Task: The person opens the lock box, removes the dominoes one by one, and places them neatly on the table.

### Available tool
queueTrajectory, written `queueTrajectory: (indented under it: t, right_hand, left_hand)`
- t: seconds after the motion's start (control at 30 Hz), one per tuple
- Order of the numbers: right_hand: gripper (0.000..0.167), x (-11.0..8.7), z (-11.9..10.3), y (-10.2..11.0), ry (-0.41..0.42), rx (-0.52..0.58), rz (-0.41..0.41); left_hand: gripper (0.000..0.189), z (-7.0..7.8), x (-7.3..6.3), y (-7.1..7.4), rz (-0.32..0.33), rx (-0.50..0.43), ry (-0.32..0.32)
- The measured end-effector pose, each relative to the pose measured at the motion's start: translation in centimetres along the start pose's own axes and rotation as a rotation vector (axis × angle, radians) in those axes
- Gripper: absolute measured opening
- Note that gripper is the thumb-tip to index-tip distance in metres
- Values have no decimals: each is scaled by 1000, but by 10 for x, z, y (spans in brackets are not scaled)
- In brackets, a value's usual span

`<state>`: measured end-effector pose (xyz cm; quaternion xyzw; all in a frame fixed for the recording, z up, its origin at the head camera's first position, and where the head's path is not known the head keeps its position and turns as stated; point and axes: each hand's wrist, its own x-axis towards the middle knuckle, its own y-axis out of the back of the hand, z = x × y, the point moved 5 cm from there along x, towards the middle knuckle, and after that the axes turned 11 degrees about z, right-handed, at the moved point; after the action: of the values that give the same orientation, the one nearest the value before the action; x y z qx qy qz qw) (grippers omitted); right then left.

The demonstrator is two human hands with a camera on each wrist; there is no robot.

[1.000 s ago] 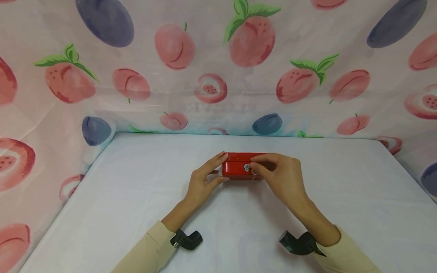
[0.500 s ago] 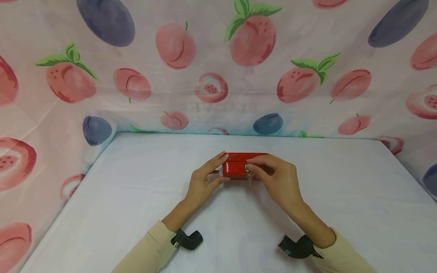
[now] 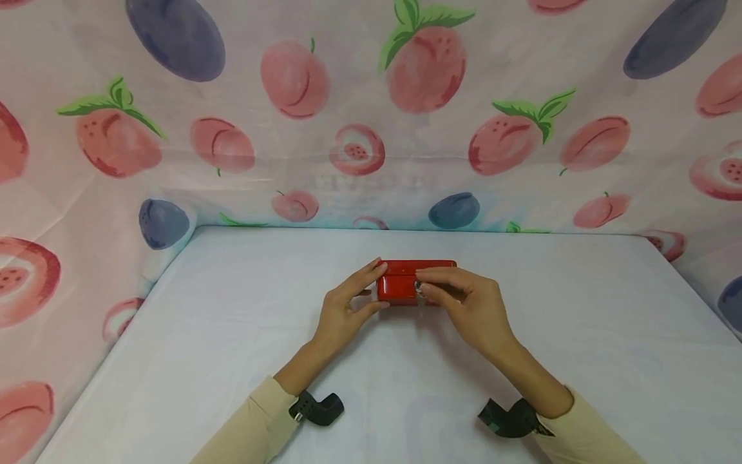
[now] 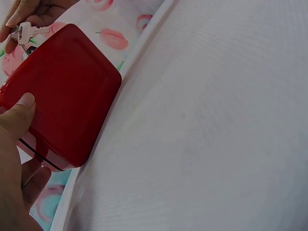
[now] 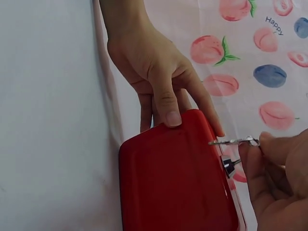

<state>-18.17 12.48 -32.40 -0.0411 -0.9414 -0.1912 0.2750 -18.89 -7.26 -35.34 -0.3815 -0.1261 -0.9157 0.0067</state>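
A small red cash box (image 3: 397,288) sits on the white table, its lock side toward me. My left hand (image 3: 342,314) grips its left end, with the thumb on one broad face in the left wrist view and the other fingers across the opposite side. A round silver lock (image 5: 227,166) sticks out of the box's front. Right at that lock, my right hand (image 3: 478,312) pinches a key between thumb and index finger; the fingers partly hide it. A second silver key (image 4: 28,32) hangs loose from the same ring.
White cloth (image 3: 371,386) covers the table. A fruit-print curtain (image 3: 417,154) rises behind its back edge and along both sides. Each wrist wears a black camera mount, one at the left wrist (image 3: 317,410) and one at the right wrist (image 3: 510,419).
My right hand has shifted slightly down and left at the lock, its fingers turning with the key, and the loose key has swung. My left hand and the box stay in place.
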Motion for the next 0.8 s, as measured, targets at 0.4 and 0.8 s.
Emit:
queueTrajectory:
  t: [0.4, 0.8]
  right_hand:
    - [35, -2, 6, -1, 101, -4, -46]
    - [33, -2, -14, 1, 171, 75, -10]
  left_hand:
    - [57, -2, 0, -2, -7, -16, 27]
    - [57, 1, 0, 0, -1, 4, 15]
